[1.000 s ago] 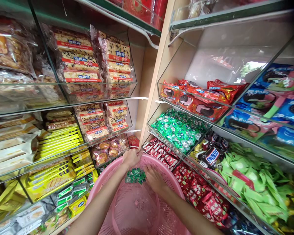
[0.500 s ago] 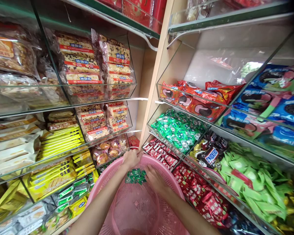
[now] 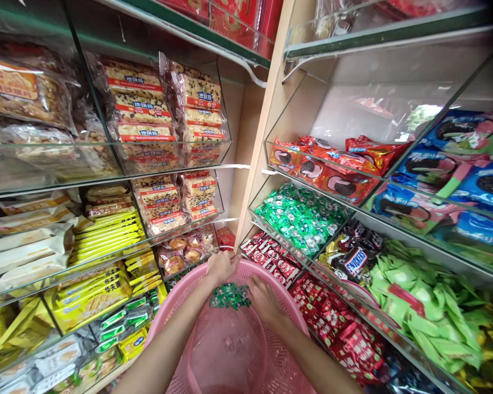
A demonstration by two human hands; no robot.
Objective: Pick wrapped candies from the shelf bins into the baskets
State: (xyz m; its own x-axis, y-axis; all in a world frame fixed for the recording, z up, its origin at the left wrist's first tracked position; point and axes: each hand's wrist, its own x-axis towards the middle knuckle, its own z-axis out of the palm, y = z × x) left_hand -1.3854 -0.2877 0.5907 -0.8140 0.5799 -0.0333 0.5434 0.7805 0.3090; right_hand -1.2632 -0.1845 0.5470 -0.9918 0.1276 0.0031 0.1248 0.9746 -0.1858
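Observation:
A pink perforated plastic basket (image 3: 230, 358) tilts in front of me. My left hand (image 3: 222, 267) is closed around its far rim. Inside, against the far wall, lies a small heap of green-wrapped candies (image 3: 229, 295). To the right of that heap is my right hand (image 3: 265, 295), inside the basket, its fingers slightly bent and apart. Its fingertips are beside the candies, and I see nothing held in it. A single small pale wrapped piece (image 3: 229, 342) rests on the basket's bottom.
Glass-fronted shelves rise on both sides of a wooden post (image 3: 259, 137). Right: a bin of green candies (image 3: 299, 216), red-wrapped sweets (image 3: 271, 254), Snickers bars (image 3: 355, 260), light green packets (image 3: 427, 306). Left: sachima packs (image 3: 143, 115) and yellow packets (image 3: 107, 235).
My right hand has shifted slightly to the right, away from the candy heap, and more of the heap shows. My left hand stays on the rim. The view has moved slightly.

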